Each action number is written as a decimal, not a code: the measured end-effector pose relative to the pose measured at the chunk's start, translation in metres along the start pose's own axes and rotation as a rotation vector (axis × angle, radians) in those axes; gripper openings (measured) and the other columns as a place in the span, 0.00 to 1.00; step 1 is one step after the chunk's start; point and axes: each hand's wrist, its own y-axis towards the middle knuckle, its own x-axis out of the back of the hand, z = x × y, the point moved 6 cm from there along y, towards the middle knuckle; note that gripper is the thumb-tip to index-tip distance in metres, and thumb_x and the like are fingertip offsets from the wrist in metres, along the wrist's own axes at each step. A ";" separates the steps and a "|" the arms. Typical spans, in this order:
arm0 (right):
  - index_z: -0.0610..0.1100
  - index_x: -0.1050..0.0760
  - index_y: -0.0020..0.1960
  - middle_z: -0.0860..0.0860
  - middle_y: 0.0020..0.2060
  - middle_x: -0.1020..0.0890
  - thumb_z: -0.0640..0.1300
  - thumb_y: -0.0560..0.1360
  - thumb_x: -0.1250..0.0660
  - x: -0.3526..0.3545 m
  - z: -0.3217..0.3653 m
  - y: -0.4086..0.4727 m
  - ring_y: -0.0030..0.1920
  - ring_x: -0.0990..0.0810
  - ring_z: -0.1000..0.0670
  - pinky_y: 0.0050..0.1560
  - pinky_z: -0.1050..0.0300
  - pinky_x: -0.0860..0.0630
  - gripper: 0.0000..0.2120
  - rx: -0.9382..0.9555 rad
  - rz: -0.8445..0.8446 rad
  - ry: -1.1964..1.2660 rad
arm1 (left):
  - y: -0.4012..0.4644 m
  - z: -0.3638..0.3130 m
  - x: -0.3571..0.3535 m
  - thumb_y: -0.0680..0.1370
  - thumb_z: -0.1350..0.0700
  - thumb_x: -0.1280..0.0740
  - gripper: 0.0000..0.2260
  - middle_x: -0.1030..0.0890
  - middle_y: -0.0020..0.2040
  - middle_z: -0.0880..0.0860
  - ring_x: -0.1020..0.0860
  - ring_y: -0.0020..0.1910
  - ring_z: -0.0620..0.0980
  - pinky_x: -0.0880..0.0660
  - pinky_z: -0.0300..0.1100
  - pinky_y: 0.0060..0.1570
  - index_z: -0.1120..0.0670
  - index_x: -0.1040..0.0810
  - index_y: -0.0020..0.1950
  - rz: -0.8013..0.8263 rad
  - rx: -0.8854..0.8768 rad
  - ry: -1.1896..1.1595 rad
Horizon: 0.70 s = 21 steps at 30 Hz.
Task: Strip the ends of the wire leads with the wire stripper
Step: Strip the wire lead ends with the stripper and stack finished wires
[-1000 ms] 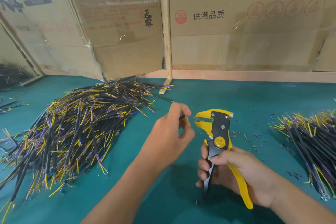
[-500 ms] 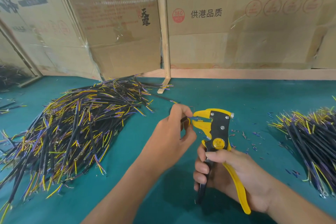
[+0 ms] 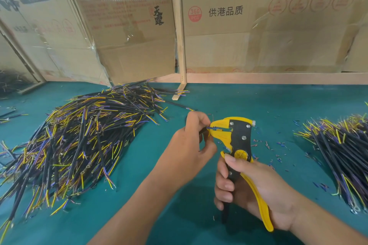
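Both hands are busy at the middle of the green counter (image 3: 258,105). The left hand (image 3: 191,145) pinches a wire lead (image 3: 208,127) between thumb and fingertips and feeds its blue end into the mouth of the wire stripper (image 3: 237,137), just at 3 o'clock of the fingers. The right hand (image 3: 249,191) is wrapped round the stripper's two handles, at 5 o'clock of the left hand.

The lead looks thin, light and floppy, so I judge it wants a pinch close behind its tip, or it would bend away from the blades. The stripper is rigid and best held low on the handles for leverage.

A large wire heap (image 3: 75,145) lies at 9 o'clock, a smaller wire pile (image 3: 342,153) at 3 o'clock, with insulation scraps (image 3: 278,145) scattered between.
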 end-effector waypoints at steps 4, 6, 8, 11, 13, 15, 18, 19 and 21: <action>0.40 0.30 0.38 0.44 0.30 0.36 0.53 0.71 0.26 0.000 0.002 -0.001 0.29 0.35 0.46 0.36 0.48 0.29 0.19 0.015 -0.046 -0.031 | 0.000 0.002 -0.002 0.78 0.62 0.33 0.15 0.24 0.39 0.50 0.33 0.32 0.48 0.32 0.40 0.34 0.48 0.37 0.52 0.013 0.010 0.001; 0.40 0.31 0.37 0.44 0.29 0.37 0.54 0.71 0.26 -0.001 0.003 -0.001 0.28 0.37 0.46 0.34 0.49 0.29 0.20 0.020 -0.058 -0.048 | 0.000 0.003 -0.002 0.78 0.62 0.33 0.14 0.25 0.39 0.47 0.32 0.32 0.49 0.31 0.42 0.34 0.48 0.36 0.53 0.016 0.009 0.005; 0.40 0.32 0.37 0.44 0.29 0.38 0.55 0.71 0.27 -0.001 0.004 -0.002 0.28 0.37 0.46 0.32 0.50 0.30 0.21 0.027 -0.067 -0.060 | 0.001 0.002 -0.001 0.78 0.60 0.32 0.12 0.25 0.39 0.46 0.33 0.31 0.49 0.33 0.42 0.32 0.49 0.34 0.53 0.036 -0.020 0.014; 0.40 0.31 0.36 0.45 0.29 0.38 0.56 0.71 0.27 0.000 0.008 -0.003 0.27 0.38 0.47 0.32 0.51 0.31 0.22 0.036 -0.080 -0.064 | 0.002 0.004 0.003 0.78 0.53 0.33 0.07 0.23 0.40 0.49 0.33 0.31 0.51 0.32 0.44 0.32 0.51 0.28 0.53 0.118 -0.036 -0.094; 0.40 0.32 0.36 0.45 0.28 0.38 0.56 0.71 0.27 0.001 0.010 -0.005 0.27 0.38 0.47 0.32 0.51 0.32 0.22 0.042 -0.088 -0.070 | 0.004 0.010 0.008 0.81 0.50 0.36 0.06 0.22 0.38 0.49 0.31 0.32 0.48 0.32 0.41 0.32 0.51 0.25 0.50 0.156 0.016 -0.222; 0.40 0.32 0.36 0.45 0.28 0.38 0.56 0.71 0.27 0.001 0.011 -0.006 0.26 0.38 0.47 0.31 0.51 0.32 0.23 0.043 -0.079 -0.078 | 0.006 0.014 0.011 0.83 0.52 0.38 0.07 0.23 0.36 0.45 0.33 0.31 0.44 0.35 0.37 0.32 0.48 0.24 0.46 0.172 0.024 -0.256; 0.40 0.32 0.36 0.45 0.28 0.38 0.56 0.72 0.27 0.000 0.010 -0.007 0.26 0.37 0.47 0.31 0.51 0.31 0.22 0.029 -0.042 -0.063 | 0.006 0.016 0.013 0.82 0.53 0.39 0.07 0.26 0.33 0.45 0.33 0.33 0.43 0.35 0.36 0.33 0.48 0.23 0.47 0.159 0.005 -0.212; 0.40 0.32 0.37 0.45 0.28 0.38 0.56 0.72 0.28 0.000 0.009 -0.007 0.26 0.37 0.47 0.32 0.51 0.31 0.22 0.024 -0.029 -0.054 | 0.006 0.015 0.012 0.82 0.53 0.39 0.07 0.28 0.33 0.45 0.33 0.33 0.43 0.35 0.36 0.33 0.48 0.23 0.47 0.161 0.003 -0.206; 0.40 0.32 0.37 0.45 0.29 0.38 0.56 0.72 0.28 0.000 0.009 -0.007 0.27 0.37 0.47 0.32 0.51 0.30 0.22 0.011 -0.004 -0.033 | 0.006 0.014 0.012 0.83 0.52 0.39 0.06 0.32 0.33 0.45 0.36 0.32 0.44 0.37 0.36 0.32 0.47 0.23 0.48 0.176 -0.013 -0.184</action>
